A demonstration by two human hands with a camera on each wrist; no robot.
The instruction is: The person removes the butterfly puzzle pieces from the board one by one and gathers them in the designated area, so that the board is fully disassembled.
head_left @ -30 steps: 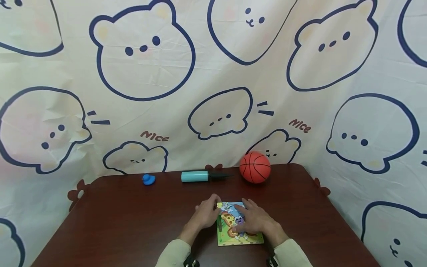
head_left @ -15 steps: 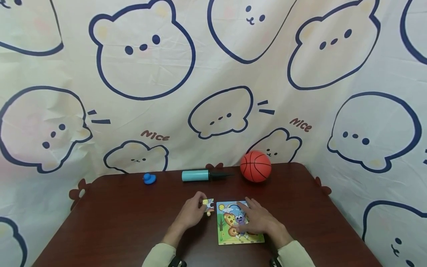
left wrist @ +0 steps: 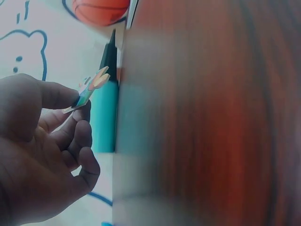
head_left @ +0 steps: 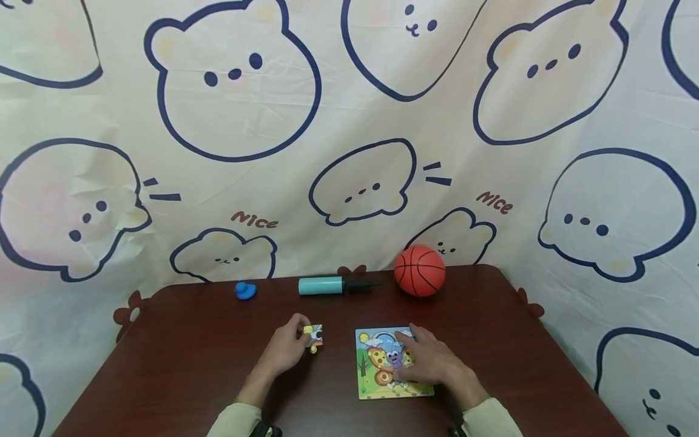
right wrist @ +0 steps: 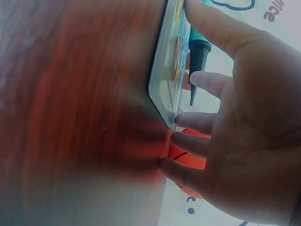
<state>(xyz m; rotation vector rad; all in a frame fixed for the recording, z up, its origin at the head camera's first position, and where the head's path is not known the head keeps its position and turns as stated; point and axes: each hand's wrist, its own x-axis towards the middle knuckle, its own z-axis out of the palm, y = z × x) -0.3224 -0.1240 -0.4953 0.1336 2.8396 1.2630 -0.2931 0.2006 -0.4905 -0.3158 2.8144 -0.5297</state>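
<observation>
My left hand (head_left: 284, 346) pinches a small jigsaw puzzle piece (head_left: 314, 335) between thumb and fingertips, left of the puzzle board. In the left wrist view the puzzle piece (left wrist: 87, 96) is seen nearly edge-on, raised off the table, and the other fingers curl loosely behind it. A square puzzle board (head_left: 367, 383) lies on the table, picturing a butterfly, a sun, a rainbow and a tree. My right hand (head_left: 434, 364) rests on the board's right side with fingers spread, covering part of the picture. The right wrist view shows the board's edge (right wrist: 162, 89) beside those fingertips.
Along the back of the brown table (head_left: 191, 358) are a blue toy duck (head_left: 245, 291), a teal hand pump (head_left: 321, 286) with a black nozzle, and a red ball (head_left: 419, 271) patterned like a basketball. A cartoon-printed cloth (head_left: 349, 109) hangs behind.
My left hand has come off the board's upper left corner and moved left, carrying the puzzle piece with it. My right hand stays on the board.
</observation>
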